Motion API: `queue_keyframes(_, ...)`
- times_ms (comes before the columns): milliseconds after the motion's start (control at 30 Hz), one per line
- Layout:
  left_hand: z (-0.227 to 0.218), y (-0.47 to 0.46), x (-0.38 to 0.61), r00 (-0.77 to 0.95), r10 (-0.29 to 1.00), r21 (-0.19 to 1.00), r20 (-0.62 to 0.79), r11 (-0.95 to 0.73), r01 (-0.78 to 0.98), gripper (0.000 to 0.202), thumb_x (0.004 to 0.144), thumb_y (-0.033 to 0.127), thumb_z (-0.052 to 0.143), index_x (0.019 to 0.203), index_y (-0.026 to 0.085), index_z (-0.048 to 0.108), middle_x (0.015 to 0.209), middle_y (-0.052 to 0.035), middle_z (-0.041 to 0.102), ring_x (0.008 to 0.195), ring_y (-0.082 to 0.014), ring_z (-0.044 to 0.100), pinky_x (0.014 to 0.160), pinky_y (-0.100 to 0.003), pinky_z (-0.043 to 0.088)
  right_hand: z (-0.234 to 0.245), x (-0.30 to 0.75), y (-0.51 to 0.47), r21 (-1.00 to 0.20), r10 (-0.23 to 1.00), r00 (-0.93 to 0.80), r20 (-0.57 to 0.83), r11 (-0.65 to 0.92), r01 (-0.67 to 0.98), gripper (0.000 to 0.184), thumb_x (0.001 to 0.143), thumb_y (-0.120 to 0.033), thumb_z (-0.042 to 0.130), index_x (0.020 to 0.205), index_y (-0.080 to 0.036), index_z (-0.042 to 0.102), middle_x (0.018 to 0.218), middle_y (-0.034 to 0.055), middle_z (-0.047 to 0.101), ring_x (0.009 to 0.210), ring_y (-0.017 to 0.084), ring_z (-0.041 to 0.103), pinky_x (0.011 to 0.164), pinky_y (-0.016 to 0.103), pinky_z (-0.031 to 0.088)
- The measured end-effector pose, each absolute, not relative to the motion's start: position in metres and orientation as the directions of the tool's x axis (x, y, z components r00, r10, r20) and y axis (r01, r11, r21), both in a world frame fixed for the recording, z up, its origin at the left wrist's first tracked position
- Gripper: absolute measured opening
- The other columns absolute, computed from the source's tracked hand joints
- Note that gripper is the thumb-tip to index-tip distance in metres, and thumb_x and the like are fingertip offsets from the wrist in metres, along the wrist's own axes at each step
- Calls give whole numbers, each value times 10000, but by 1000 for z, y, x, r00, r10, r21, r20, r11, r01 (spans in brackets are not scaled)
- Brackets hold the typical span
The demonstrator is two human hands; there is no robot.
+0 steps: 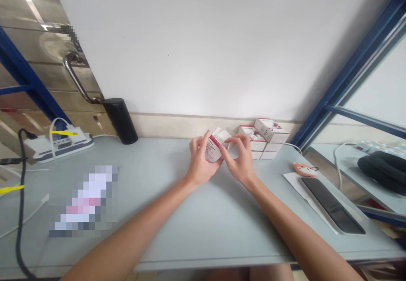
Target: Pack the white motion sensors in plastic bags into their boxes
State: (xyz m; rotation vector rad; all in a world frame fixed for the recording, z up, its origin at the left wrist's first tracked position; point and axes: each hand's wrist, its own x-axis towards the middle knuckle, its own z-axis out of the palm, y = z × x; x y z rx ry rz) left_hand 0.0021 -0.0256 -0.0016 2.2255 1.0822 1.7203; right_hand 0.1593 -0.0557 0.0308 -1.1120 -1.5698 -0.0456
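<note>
Far left we find a black cable [21, 188] running down over the grey table [190, 234], beside a white power strip [60, 147] with a yellow-tagged white lead. Above these, a steel door handle [74, 75] curves down on a metal door, and a black cylinder [120, 120] stands upright on the table against the wall. Nearer to us, a pixelated patch [84, 200] hides whatever lies there.

At the middle, our left hand [201, 162] curls its fingers around a small white-and-red carton [213, 147], holding it up off the table, tilted. Our right hand [242, 158] comes in from the other side, its fingertips [229, 142] at the carton's upper end, by a pale flap. They seem to pinch that flap, though at this size we cannot be sure.

Just beyond the hands, a stack of white-and-red cartons [263, 143] sits against the wall. Further right, an orange fox-shaped trinket [304, 169] lies beside a white sheet [293, 181], with a black-screened phone in a white case [331, 205] resting on the sheet. Past the table's edge, a blue metal frame [358, 73] rises, and a black padded object [383, 171] lies on a lower shelf [336, 154].
</note>
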Motion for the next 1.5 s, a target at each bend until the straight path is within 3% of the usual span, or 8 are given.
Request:
queue_keyframes(133, 1, -24, -1, 138, 641, 557, 755, -738, 380, 1038, 813, 351, 850, 1661, 327, 253, 1346, -146, 469, 1325, -326, 468, 1155, -521, 436, 31, 165, -53, -491, 611, 29, 791, 605, 627, 146, 979, -406, 667, 990, -268, 621, 1014, 68, 605, 944, 241, 635, 941, 456, 557)
queue_keyframes(433, 23, -23, -10, 363, 810, 876, 461, -482, -38, 966, 834, 423, 845, 1619, 286, 299, 1369, -118, 657, 1215, -290, 676, 1041, -432, 547, 40, 185, -50, -286, 451, -72, 890, 673, 683, 119, 1038, -318, 568, 1137, -260, 600, 1188, 119, 681, 1210, 274, 673, 1021, 482, 561)
queue_keyframes(667, 0, -17, -7, 197, 629, 601, 752, -777, 190, 816, 765, 347, 914, 1434, 300, 449, 1316, -88, 630, 1110, -226, 677, 964, -375, 560, 34, 226, -29, -151, 508, 98, 856, 65, 986, 284, 1023, -338, 522, 1217, -194, 671, 1360, 150, 674, 1555, 385, 340, 1255, 653, 243)
queue_keyframes(800, -6, -18, -7, 166, 576, 531, 801, -810, 247, 769, 732, 386, 938, 1331, 280, 466, 1132, -46, 653, 928, -192, 694, 801, -332, 587, 22, 237, -23, -95, 602, 81, 794, -10, 995, 268, 1000, -268, 512, 1183, -185, 689, 1271, 147, 741, 1581, 362, 303, 1267, 661, 181)
queue_keyframes(1067, -9, -14, -3, 164, 571, 522, 805, -812, 262, 610, 747, 399, 923, 1166, 261, 501, 1036, -43, 687, 806, -188, 724, 665, -317, 592, 47, 217, -39, -238, 333, 138, 933, 282, 930, 178, 1005, -246, 572, 1153, -261, 671, 1183, 81, 782, 1223, 289, 684, 1151, 572, 369)
queue_keyframes(1200, -7, -10, -4, 118, 528, 476, 841, -825, 304, 568, 774, 334, 901, 1171, 256, 503, 1075, -56, 694, 921, -204, 725, 730, -322, 594, 61, 187, -64, -91, 167, -22, 986, 637, 765, 306, 935, -176, 668, 1220, -276, 622, 1201, 114, 751, 1135, 297, 715, 969, 487, 541)
queue_keyframes(1333, -8, -10, -6, 91, 519, 454, 850, -810, 371, 558, 813, 273, 853, 1225, 267, 476, 1148, -54, 681, 946, -190, 710, 746, -316, 583, 54, 163, -74, -50, 317, -271, 909, 727, 685, 335, 921, -117, 669, 1210, -282, 629, 1152, 78, 769, 1052, 272, 723, 877, 438, 555)
queue_keyframes(1500, -10, -10, -6, 84, 458, 394, 885, -833, 389, 639, 795, 249, 864, 1268, 274, 434, 1181, -72, 677, 1018, -219, 696, 816, -360, 580, 45, 159, -66, -187, 462, -214, 861, 678, 711, 191, 960, -128, 613, 1076, -267, 672, 1082, 42, 791, 983, 236, 726, 863, 420, 522)
